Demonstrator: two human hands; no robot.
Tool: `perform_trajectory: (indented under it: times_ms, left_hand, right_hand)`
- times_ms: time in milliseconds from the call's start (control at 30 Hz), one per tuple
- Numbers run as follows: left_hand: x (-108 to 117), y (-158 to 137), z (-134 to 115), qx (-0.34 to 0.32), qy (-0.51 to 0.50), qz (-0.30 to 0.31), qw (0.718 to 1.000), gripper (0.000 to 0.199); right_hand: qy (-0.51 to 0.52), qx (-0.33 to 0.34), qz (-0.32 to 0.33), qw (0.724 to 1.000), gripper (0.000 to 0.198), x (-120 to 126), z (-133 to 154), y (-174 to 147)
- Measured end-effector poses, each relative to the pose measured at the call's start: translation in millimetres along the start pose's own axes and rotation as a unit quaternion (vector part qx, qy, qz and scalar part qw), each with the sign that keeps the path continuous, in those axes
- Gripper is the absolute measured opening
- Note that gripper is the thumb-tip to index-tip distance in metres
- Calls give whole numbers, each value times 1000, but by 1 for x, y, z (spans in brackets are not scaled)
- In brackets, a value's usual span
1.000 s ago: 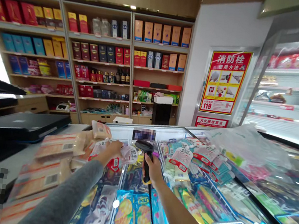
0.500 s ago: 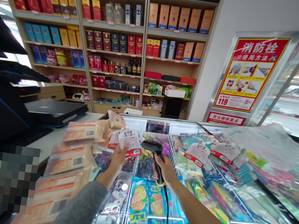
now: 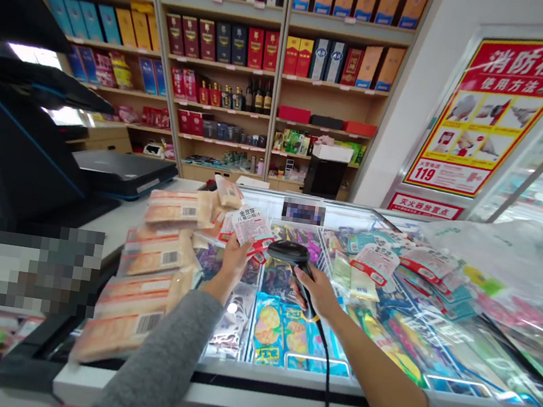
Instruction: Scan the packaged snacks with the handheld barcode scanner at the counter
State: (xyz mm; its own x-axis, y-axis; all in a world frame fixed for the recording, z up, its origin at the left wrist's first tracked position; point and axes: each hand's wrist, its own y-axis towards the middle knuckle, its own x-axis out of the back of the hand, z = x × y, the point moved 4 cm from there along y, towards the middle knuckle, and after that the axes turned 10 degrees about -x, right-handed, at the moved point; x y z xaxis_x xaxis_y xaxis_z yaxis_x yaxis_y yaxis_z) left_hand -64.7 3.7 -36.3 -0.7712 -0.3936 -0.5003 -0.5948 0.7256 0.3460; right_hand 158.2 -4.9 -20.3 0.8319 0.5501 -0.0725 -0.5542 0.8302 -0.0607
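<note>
My left hand (image 3: pixel 233 264) is closed on a white-and-red juice pouch (image 3: pixel 251 225), its printed back tilted up towards me. In my right hand (image 3: pixel 315 292) is a black handheld barcode scanner (image 3: pixel 289 252), gripped by its handle with the head just right of the pouch. A black cable (image 3: pixel 325 386) hangs from the handle. Both hands are above a glass-topped freezer. Left of the pouch, large clear packs of pale food (image 3: pixel 169 209) with barcode labels lie in a stack. More white-and-red pouches (image 3: pixel 375 264) lie to the right of the scanner.
Bagged frozen goods (image 3: pixel 270 328) sit in wire baskets below the glass. A crumpled clear plastic bag (image 3: pixel 497 252) covers the right end. At left stands a dark checkout machine (image 3: pixel 0 152) with a flat scale (image 3: pixel 125 169). Shelves of boxed bottles (image 3: pixel 228 42) line the back.
The view has tipped down and turned slightly, showing more of the freezer's front edge. My hands still hold the pouch and the scanner, and the pouch's tilt has changed a little.
</note>
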Motion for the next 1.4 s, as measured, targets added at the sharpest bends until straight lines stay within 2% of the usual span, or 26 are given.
perform_trajectory:
  times_ms: [167,600,800,900,967,1033,1233,1333,1400]
  left_hand:
    - [3,2,0,-5,-13,-8,1000,65]
    - [0,-1,-5,21,37,-21,999,59]
    - [1,0,-8,6,76,9,997,59]
    - [-10,2,-8,-4,136,46,990,58]
    - [-31,3,-4,7,147,79,986,57]
    - [-65,2,5,37,121,112,986,57]
    - [-203,-16,48,135,4,197,971,55]
    - [-266,-28,74,175,-8,234,956,45]
    - [-300,-34,90,187,13,264,946,41]
  right_hand:
    - [-22,-4,6,1000,50,-2,5,-3]
    - [-17,-3,-10,1000,46,-2,7,-4]
    - [-11,18,-23,999,43,-4,5,1]
    - [17,38,-61,997,45,9,11,5]
    - [29,58,-104,992,47,29,19,7]
    - [40,84,-152,984,48,58,30,6]
    - [83,117,-306,941,53,165,56,-16]
    - [81,123,-370,917,53,215,63,-35]
    - [74,129,-402,904,51,243,65,-49]
